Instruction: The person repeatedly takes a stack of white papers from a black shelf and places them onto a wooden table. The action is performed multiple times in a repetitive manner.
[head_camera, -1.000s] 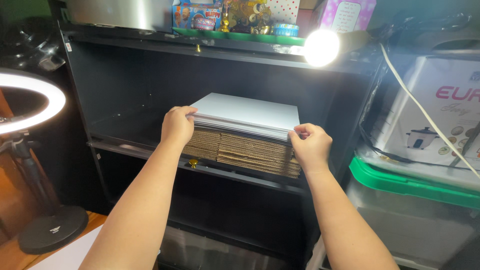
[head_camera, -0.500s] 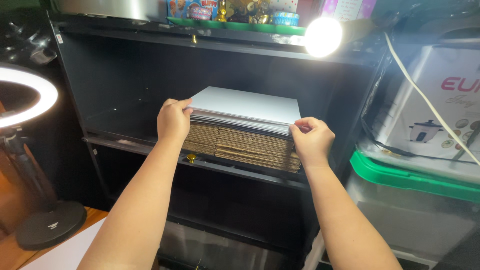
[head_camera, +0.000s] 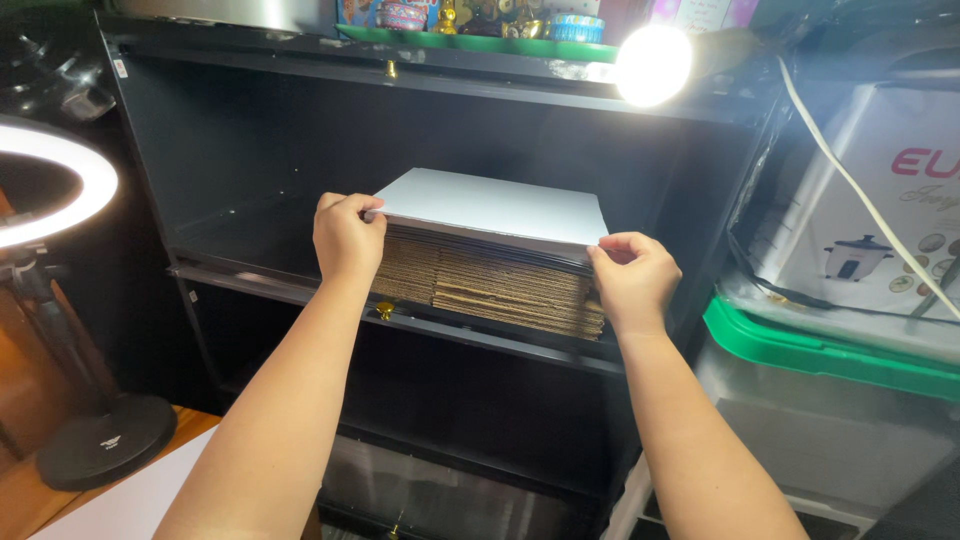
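A thick stack of flattened cardboard sheets lies on a shelf of a black cabinet. The top sheet is white; the edges below it are brown and corrugated. My left hand grips the front left corner of the stack, fingers curled over the white sheet's edge. My right hand pinches the front right corner of the upper sheets, thumb under and fingers on top. The white sheet's front edge sits slightly lifted off the brown ones.
A lit ring light on a stand with a round base is at the left. A bright lamp shines on the cabinet top. At the right, a white appliance box rests on a green-lidded clear bin. A white board lies below.
Both hands stay on the stack's front corners. The fingers have curled further over the top sheets, raising their front edge a little. The camera has come closer.
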